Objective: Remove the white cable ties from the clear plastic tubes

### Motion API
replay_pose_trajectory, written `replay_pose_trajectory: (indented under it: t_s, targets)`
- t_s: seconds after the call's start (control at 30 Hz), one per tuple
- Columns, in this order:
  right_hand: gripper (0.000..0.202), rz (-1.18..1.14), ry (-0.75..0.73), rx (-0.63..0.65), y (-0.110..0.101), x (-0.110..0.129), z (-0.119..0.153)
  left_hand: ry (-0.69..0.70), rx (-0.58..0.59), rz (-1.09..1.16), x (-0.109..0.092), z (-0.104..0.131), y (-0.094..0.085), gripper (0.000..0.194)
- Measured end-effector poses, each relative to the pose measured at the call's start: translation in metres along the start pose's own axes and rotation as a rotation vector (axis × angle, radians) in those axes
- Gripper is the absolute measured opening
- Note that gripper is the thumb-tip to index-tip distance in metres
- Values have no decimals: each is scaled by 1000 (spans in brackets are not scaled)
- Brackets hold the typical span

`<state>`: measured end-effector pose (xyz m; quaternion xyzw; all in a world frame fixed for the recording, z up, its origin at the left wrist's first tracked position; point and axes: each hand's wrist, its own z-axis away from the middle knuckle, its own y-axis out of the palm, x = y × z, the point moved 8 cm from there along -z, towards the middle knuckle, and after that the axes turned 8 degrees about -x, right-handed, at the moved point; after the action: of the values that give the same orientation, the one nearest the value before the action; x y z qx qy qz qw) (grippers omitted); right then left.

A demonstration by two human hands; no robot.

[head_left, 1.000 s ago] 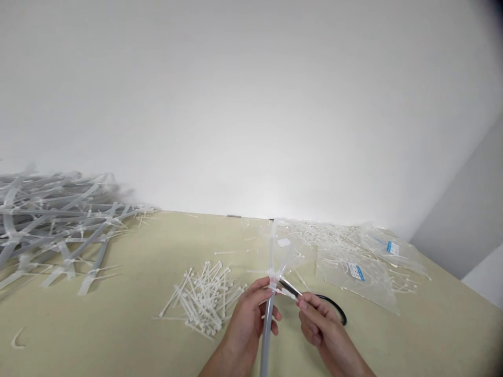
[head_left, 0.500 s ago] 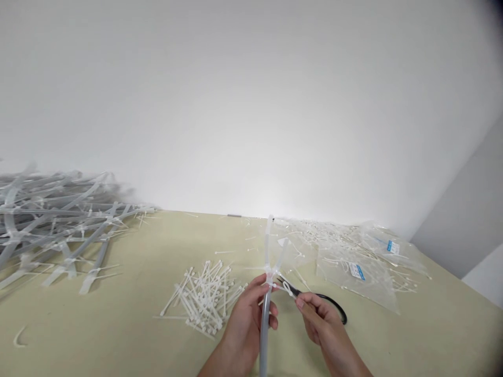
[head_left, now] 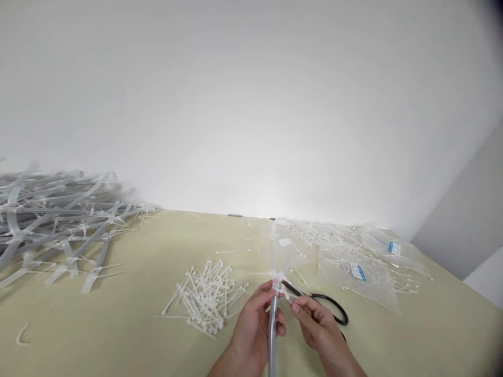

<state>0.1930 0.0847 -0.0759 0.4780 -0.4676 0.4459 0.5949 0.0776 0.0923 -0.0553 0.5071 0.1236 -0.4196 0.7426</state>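
Observation:
My left hand (head_left: 259,324) is closed around a grey plastic tube (head_left: 272,335), just below where it meets two clear strips that spread apart at the top. White cable ties circle this joint (head_left: 276,280). Between the thumb and fingers of my right hand (head_left: 318,322) is the tail of a white cable tie (head_left: 286,294), right beside the joint. Behind my right hand lie black-handled scissors (head_left: 334,306), partly hidden by it. A pile of short white cable ties (head_left: 210,296) rests on the table to the left of my left hand.
At the far left stands a heap of grey tubes with ties on them (head_left: 58,220). Clear plastic bags (head_left: 361,277) with blue labels and loose cable ties lie at the right. A curved white scrap (head_left: 21,335) is on the table (head_left: 129,335) near the left edge. A white wall rises behind.
Both hands and the tube have shifted slightly. The tube moved a little right, and my right hand came closer to the joint. The cable tie's loop beside the joint looks smaller.

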Motion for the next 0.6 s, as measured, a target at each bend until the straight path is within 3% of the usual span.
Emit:
replay_pose_trajectory:
  t_s: [0.23, 0.33, 0.6]
  targets:
    - [31, -73, -82, 158, 23, 5, 6, -9, 74, 9, 9, 1, 6, 31]
    - [30, -23, -105, 158, 22, 3, 4, -13, 83, 25, 7, 2, 7, 28]
    - [37, 276, -167, 104, 19, 11, 11, 65, -48, 18, 2, -3, -6, 39]
